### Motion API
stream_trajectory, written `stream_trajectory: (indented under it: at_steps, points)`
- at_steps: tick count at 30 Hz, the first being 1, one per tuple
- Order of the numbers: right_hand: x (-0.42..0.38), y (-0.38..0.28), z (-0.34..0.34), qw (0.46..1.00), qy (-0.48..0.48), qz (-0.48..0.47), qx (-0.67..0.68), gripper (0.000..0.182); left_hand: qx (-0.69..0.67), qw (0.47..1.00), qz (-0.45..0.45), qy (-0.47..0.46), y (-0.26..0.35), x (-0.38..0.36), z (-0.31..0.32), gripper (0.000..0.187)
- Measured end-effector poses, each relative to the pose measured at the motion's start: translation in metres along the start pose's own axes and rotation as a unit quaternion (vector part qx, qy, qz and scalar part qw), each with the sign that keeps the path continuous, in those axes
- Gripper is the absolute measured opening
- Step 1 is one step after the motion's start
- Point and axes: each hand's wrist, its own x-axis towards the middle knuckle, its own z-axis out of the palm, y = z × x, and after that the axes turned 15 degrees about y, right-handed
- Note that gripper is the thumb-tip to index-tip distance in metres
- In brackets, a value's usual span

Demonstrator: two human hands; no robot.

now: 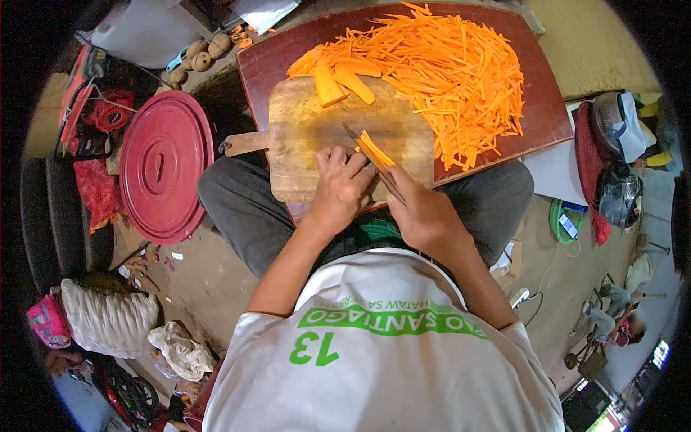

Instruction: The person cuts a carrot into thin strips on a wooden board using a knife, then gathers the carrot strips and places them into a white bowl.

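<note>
A bare, dull concrete floor (209, 277) spreads around a seated person in dark trousers (234, 205) and a white shirt (389, 360) with green print. On the left lies a large round red lid (160, 167), with a white sack (109, 317) nearer on the same side; at the far left, a few brown round pieces (219, 46) sit beside the table. On the right is a green basket (558, 219) with a small pale item in it, and people (625, 324) are visible well apart at the right edge, small and blurred. A dark red table (543, 108) stands in front of the person, and a wooden cutting board (295, 162) lies across its near left part, its handle pointing left. A broad heap of thin carrot strips (468, 79) covers much of the table's far side and curves down along the right of the board. Thicker carrot pieces (329, 86) lie at the board's far edge, touching the heap. The right hand (425, 216) is closed around a knife (350, 132), its blade slanting far and left over the board. A few cut strips (376, 149) lie along the blade. The left hand (344, 181) is just beside the knife, fingers bent down over the near middle of the board; what is under them is hidden.
</note>
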Motion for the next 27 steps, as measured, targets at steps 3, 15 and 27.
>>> stream_trajectory:
  at_steps: [3,15,27]
  points:
    - [0.015,0.006,-0.001,0.997,-0.054,0.061,0.002,0.039,0.004,1.0,-0.001,-0.001,0.002,0.001,-0.003,0.05]
    - [0.014,0.008,0.006,0.999,-0.021,0.028,0.011,0.041,-0.001,0.999,0.017,0.03,0.004,0.003,-0.001,0.042]
    - [0.015,0.001,0.002,0.992,-0.072,0.108,0.009,0.041,0.012,0.998,0.031,0.054,0.005,0.004,0.002,0.037]
